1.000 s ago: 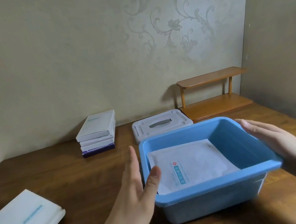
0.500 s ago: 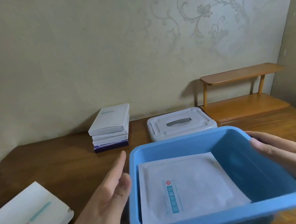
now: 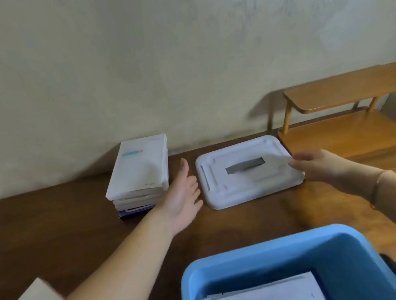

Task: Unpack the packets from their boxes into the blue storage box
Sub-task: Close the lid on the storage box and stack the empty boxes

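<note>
Hands flank the lid (image 3: 248,170): left hand (image 3: 182,197) spread flat beside its left edge, right hand (image 3: 319,164) apparently touching its right edge, fingers relaxed. Box (image 3: 351,253) sits nearer.

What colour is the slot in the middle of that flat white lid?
Grey, a dark grey rectangular slot in the flat white plastic lid; seen in the head view.

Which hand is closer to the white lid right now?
Right. The right hand has its fingertips at the white lid by its right edge, seemingly touching it. The left hand is open just off the lid's left edge, beside the stack of boxes.
</note>
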`<state>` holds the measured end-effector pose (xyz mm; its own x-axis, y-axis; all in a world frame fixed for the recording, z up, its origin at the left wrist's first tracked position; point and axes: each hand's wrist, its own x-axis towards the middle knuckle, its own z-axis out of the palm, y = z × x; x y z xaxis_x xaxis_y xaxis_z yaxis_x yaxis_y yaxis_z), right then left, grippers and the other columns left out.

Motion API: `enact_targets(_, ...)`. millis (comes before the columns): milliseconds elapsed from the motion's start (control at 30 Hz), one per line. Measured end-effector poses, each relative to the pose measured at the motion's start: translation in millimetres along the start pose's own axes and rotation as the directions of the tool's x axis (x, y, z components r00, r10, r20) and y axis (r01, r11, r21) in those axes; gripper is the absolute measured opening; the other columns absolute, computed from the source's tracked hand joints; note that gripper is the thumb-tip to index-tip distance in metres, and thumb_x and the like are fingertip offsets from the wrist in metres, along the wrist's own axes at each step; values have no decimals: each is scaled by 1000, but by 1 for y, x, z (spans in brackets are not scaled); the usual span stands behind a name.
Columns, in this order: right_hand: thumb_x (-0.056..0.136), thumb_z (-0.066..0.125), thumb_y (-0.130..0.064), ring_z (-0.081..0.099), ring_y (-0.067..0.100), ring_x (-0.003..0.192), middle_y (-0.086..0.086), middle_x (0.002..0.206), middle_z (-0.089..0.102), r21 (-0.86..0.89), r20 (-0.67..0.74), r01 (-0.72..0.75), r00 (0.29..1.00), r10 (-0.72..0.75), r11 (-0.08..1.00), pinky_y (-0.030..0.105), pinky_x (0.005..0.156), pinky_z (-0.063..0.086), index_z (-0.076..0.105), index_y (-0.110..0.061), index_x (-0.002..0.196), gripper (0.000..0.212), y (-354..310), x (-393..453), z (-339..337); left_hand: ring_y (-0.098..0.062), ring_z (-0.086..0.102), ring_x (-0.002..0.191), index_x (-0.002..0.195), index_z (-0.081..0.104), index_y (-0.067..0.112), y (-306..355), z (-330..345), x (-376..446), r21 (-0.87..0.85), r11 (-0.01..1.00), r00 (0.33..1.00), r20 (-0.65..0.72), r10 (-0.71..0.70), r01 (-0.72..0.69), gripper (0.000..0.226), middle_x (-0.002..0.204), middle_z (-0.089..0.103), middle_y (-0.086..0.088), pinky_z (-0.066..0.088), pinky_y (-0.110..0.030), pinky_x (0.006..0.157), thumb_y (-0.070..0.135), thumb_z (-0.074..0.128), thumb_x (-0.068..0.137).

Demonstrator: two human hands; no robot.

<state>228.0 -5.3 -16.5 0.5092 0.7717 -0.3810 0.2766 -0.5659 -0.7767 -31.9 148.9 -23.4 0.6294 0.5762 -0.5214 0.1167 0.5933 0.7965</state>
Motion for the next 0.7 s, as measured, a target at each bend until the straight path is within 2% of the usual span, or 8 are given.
enact_targets(133, 96, 57, -30, 60, 21, 91, 7, 99, 62, -63, -42, -71, 997, 69, 995, 35, 77, 55, 61, -11, 109, 23, -8, 13, 5, -18, 10, 151, 157, 5, 19, 9, 9, 3, -15, 996, 995, -42, -94, 93, 99, 165, 8, -1, 7, -45, 120, 75, 43, 84)
enact_targets(233, 91, 63, -21, 56, 20, 77, 4, 86, 59, -22, -89, -109, 990, 106, 994, 24, 58, 43, 64, -7, 105, 20, -8, 17, 9, -17, 17, 149, 156, 14, 22, 11, 15, 1, 54, 991, 990, -67, -123, 126, 84, 163, 19, 1, 1, -45, 120, 68, 42, 91)
enact_targets(300, 89, 67, -18, 55, 20, 83, 5, 94, 60, 43, -89, -109, 990, 113, 993, 25, 65, 44, 63, -4, 118, 32, -8, 17, 11, -17, 21, 148, 155, 21, 23, 13, 19, -3, 92, 989, 989, -99, -109, 119, 76, 161, 26, 2, 1, -42, 120, 63, 43, 94)
enact_targets(367, 88, 70, -17, 57, 21, 99, 10, 119, 60, 100, -105, -113, 987, 123, 989, 29, 80, 47, 48, -1, 138, 57, -15, 10, 7, -16, 23, 147, 153, 27, 23, 16, 26, -15, 92, 993, 993, -99, -71, 80, 68, 159, 30, 2, 5, -41, 120, 56, 45, 97)
enact_targets(433, 87, 71, -16, 60, 23, 103, 13, 127, 60, 122, -149, -70, 985, 88, 990, 28, 81, 49, 45, -1, 141, 62, -27, -7, -3, -15, 26, 146, 145, 39, 28, 20, 31, -36, 75, 997, 996, -84, -15, 22, 51, 152, 40, 7, 11, -38, 119, 49, 47, 99)
enact_targets(533, 85, 73, -17, 63, 16, 96, 3, 117, 65, 63, -220, 60, 975, -44, 996, 16, 69, 46, 53, -9, 136, 56, -47, -59, -19, -2, 40, 131, 114, 54, 43, 22, 33, -84, 204, 977, 992, -93, 87, -66, 18, 108, 63, 35, 30, -22, 107, 43, 55, 96)
enact_targets(600, 82, 73, -16, 65, 12, 94, -3, 109, 67, -72, -262, 177, 946, -189, 982, 8, 70, 49, 60, -17, 129, 49, -57, -107, -22, 12, 46, 119, 120, 52, 48, 15, 30, -130, 318, 941, 984, -93, 152, -116, 35, 103, 59, 44, 39, -9, 88, 44, 66, 89)
enact_targets(700, 79, 77, -12, 52, 10, 122, -9, 136, 55, -245, -250, 258, 915, -318, 935, 28, 102, 44, 59, -16, 133, 57, -52, -176, -8, 16, 40, 126, 138, 38, 52, -12, 25, -188, 472, 868, 963, -124, 238, -154, 72, 133, 44, 41, 37, -16, 102, 45, 77, 78)
